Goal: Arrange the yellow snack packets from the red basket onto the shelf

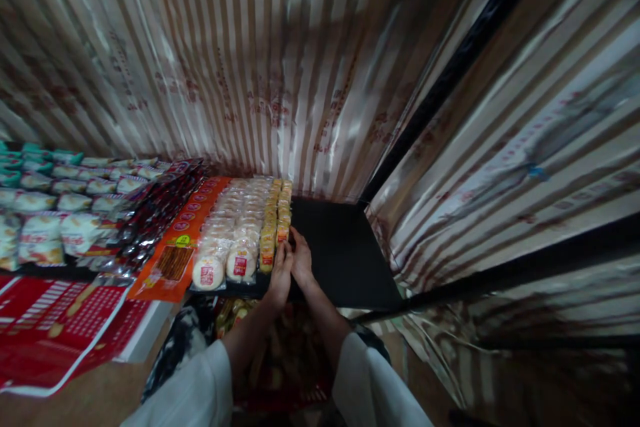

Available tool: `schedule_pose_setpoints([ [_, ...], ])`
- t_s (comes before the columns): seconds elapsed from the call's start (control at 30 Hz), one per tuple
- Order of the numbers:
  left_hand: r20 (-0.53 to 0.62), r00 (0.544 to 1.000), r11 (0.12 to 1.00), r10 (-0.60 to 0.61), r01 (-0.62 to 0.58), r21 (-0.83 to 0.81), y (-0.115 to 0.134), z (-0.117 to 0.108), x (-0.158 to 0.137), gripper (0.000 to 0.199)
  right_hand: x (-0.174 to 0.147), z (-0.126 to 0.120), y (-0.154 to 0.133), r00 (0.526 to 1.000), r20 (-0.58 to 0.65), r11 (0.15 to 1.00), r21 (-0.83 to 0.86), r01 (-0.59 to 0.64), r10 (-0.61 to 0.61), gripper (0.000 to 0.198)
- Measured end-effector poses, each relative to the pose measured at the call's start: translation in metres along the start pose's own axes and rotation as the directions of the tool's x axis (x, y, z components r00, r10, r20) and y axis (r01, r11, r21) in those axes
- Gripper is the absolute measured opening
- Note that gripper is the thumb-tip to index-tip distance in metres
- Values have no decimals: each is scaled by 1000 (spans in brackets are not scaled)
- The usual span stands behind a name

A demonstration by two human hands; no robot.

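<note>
- No wording can be read.
- Red labels point(207, 275) on round white packs point(215, 261), left of the hands point(301, 259), are blurred.
- Orange-red labels point(267, 259) on yellow packs point(269, 220) beside the hands are too small to tell.
- Circular marks point(193, 207) are printed on an orange packet point(165, 250) farther left.
- Red characters point(270, 105) on striped sheeting point(240, 47) beyond the hands are blurred.

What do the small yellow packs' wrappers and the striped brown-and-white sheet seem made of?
Small yellow packs' wrappers: probably slightly shiny plastic film, from pale glints; blur leaves doubt. Striped brown-and-white sheet: likely glossy plastic; bright highlights follow its folds.
</note>
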State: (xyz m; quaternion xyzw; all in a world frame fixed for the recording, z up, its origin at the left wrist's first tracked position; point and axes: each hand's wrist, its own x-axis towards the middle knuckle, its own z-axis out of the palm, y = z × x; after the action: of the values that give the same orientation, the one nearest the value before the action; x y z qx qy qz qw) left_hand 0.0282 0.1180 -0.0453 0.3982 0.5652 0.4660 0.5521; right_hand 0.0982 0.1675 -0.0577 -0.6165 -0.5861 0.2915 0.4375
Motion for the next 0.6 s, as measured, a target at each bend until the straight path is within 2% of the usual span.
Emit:
schedule_pose_setpoints([
  [0.33,-5,1000,999,12,-13,-48,-7,-1,3,54,4,2,1,996,32,996,-18,88,-87,44],
  [0.5,-17,1000,999,23,-24,-48,-3,-1,1,53,2,4,4,1000,-6,1000,-6,22,-22,50],
  [0.6,-18,999,998,27,-28,-53,-3,-1,2,53,3,5,4,999,8,999,-33,33,-33,49],
])
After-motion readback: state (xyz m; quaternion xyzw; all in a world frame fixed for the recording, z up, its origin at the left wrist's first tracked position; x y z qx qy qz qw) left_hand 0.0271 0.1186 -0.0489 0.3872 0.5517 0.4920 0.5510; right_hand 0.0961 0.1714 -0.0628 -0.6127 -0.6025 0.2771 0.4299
